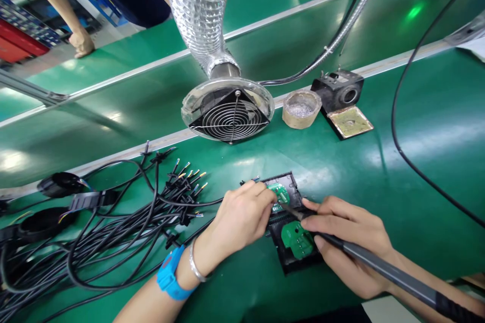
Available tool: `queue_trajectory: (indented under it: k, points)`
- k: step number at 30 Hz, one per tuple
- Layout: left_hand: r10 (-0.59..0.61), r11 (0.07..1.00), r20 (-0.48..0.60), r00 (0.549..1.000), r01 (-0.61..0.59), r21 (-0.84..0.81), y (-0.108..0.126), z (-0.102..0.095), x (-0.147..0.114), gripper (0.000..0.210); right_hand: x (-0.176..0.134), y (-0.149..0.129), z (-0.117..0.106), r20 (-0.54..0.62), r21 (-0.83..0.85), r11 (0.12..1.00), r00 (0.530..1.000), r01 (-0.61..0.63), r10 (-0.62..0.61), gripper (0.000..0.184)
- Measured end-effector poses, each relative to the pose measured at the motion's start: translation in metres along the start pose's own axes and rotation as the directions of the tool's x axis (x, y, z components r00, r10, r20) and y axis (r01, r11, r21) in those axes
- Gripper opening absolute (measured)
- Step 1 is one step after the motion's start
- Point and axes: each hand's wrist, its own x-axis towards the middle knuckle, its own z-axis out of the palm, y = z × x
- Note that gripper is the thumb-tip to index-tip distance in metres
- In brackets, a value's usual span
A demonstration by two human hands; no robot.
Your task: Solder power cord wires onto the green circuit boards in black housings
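Observation:
My right hand (352,242) is closed around a soldering iron (382,267), whose tip points left onto the upper green circuit board (279,196). Pinched together at that board's left edge are the fingers of my left hand (246,212); what they hold is hidden. A black cable (208,204) runs from the left and disappears behind this hand. The upper board sits in a black plastic housing (293,181). Just below it, a second green circuit board (297,239) lies in another black housing (290,266).
A bundle of black cables (125,232) with bared ends covers the left. Beyond the hands stand a fume extractor (231,118), a round solder pot (301,111) and an iron stand (339,91) with a sponge tray (350,122). A co-worker's hand (81,43) rests on the far bench.

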Motion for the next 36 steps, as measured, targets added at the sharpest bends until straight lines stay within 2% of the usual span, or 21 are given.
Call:
queue_trajectory:
  k: [8, 17, 24, 36]
  points:
    - [-0.018, 1.0, -0.009, 1.0, 0.019, 0.017, 0.001, 0.0, -0.002, 0.019, 0.001, 0.001, 0.0, 0.008, 0.012, 1.0, 1.0, -0.016, 0.016, 0.032]
    - [-0.079, 0.986, -0.016, 0.997, 0.076, -0.151, -0.001, 0.007, 0.0, 0.017, 0.002, -0.001, 0.001, -0.013, 0.005, 1.0, 1.0, -0.023, 0.023, 0.034]
    - [-0.108, 0.975, -0.031, 0.994, 0.1, -0.2, -0.001, 0.011, -0.002, 0.017, 0.002, 0.001, 0.001, -0.034, 0.004, 1.0, 0.999, -0.028, 0.028, 0.035]
    - [-0.122, 0.985, -0.01, 0.993, 0.119, -0.122, 0.003, 0.007, -0.002, 0.016, 0.005, -0.002, 0.001, -0.039, -0.01, 1.0, 0.999, -0.017, 0.017, 0.031]
